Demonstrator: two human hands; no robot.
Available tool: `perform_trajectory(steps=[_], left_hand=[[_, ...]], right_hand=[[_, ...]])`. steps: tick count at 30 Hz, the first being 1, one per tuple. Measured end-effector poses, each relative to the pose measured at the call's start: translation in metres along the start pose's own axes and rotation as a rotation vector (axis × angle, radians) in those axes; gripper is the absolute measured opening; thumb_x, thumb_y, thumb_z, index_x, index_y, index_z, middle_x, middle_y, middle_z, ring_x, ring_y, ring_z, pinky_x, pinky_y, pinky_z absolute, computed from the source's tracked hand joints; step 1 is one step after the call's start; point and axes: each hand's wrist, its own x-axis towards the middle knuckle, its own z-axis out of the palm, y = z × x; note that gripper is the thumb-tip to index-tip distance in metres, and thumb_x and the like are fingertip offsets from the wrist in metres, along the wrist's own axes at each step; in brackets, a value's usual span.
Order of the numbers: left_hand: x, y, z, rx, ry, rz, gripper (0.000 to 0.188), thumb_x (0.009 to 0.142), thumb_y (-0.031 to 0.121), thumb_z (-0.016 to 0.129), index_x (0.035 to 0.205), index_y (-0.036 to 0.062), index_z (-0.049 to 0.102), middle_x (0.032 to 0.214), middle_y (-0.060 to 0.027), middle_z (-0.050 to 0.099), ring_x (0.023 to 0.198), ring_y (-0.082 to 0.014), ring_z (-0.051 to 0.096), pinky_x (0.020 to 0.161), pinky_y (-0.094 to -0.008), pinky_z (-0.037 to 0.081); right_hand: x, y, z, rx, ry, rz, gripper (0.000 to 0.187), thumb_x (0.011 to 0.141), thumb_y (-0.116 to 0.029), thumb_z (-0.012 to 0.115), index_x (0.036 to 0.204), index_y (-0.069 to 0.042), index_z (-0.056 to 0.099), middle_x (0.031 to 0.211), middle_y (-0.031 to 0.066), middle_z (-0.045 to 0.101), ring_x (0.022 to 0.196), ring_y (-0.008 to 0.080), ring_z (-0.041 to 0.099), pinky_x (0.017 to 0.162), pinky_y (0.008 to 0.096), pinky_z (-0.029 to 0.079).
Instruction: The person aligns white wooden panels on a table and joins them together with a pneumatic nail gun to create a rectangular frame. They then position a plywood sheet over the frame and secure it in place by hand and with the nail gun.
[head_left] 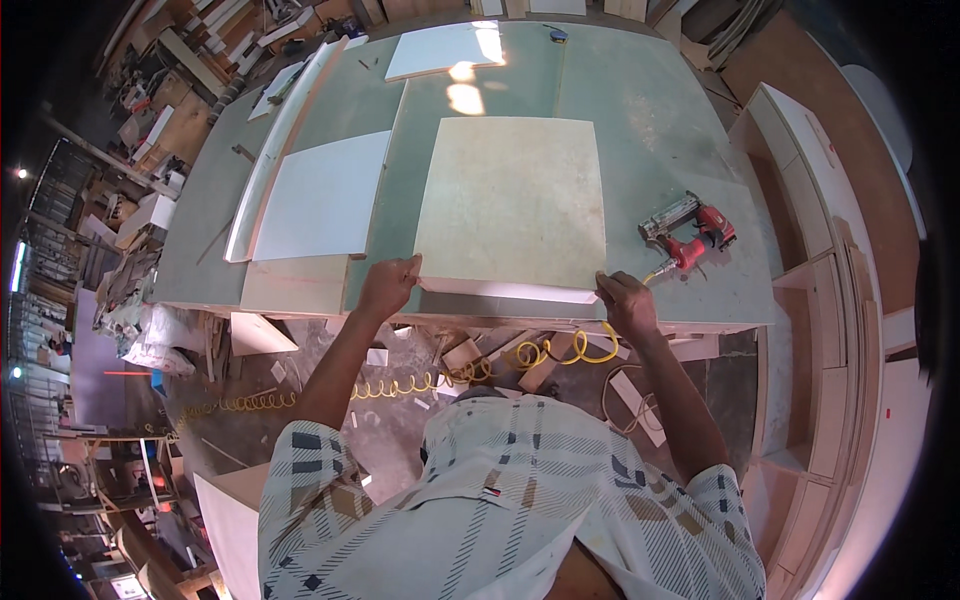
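Note:
A square, pale wooden panel lies on the green-grey worktable, with a white strip showing along its near edge. My left hand pinches the panel's near left corner. At the near right corner my right hand has its fingers closed on the same panel. Just beyond my right hand rests a red nail gun, joined to a yellow air hose. The hose hangs coiled off the table's front edge.
Left of the panel lies a white board beside a long white strip. Another white board is at the far side. A tall wooden cabinet frame stands close on the right. Wood offcuts litter the floor below.

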Motion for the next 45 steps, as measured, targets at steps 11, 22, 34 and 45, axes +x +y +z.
perform_trajectory(steps=[11,22,34,45], left_hand=[[0.006,-0.008,0.0,-0.052,-0.036,0.11,0.041,0.087,0.013,0.071,0.128,0.0037,0.068,0.09,-0.0222,0.07,0.09,-0.0412,0.07,0.079,-0.0507,0.055],[0.001,0.085,-0.011,0.081,0.084,0.282,0.077,0.078,0.025,0.086,0.146,0.0048,0.055,0.148,-0.023,0.052,0.135,-0.0404,0.052,0.113,-0.0469,0.043],[0.066,0.231,0.092,-0.117,-0.049,0.611,0.039,0.086,0.018,0.08,0.116,-0.0026,0.065,0.129,-0.0177,0.061,0.123,-0.0351,0.06,0.101,-0.0441,0.052],[0.075,0.268,0.092,-0.03,0.092,0.479,0.042,0.078,0.035,0.088,0.099,0.0032,0.07,0.092,-0.0105,0.064,0.08,-0.0284,0.069,0.066,-0.0399,0.057]], right_hand=[[-0.007,-0.015,0.01,-0.087,0.121,0.063,0.027,0.088,-0.006,0.073,0.115,-0.004,0.072,0.081,0.0129,0.065,0.074,0.0334,0.067,0.061,0.0447,0.053],[-0.048,-0.037,-0.054,0.155,0.207,0.704,0.067,0.084,-0.022,0.083,0.145,-0.01,0.059,0.114,0.0137,0.073,0.091,0.0229,0.075,0.08,0.0365,0.06],[-0.092,0.061,-0.075,0.233,0.536,1.12,0.047,0.091,-0.025,0.076,0.13,0.0,0.069,0.099,0.0103,0.076,0.091,0.0174,0.072,0.083,0.0311,0.055],[-0.003,0.2,-0.052,0.423,0.422,1.415,0.093,0.071,-0.053,0.087,0.137,0.004,0.053,0.106,0.019,0.074,0.105,0.0314,0.073,0.091,0.0415,0.056]])
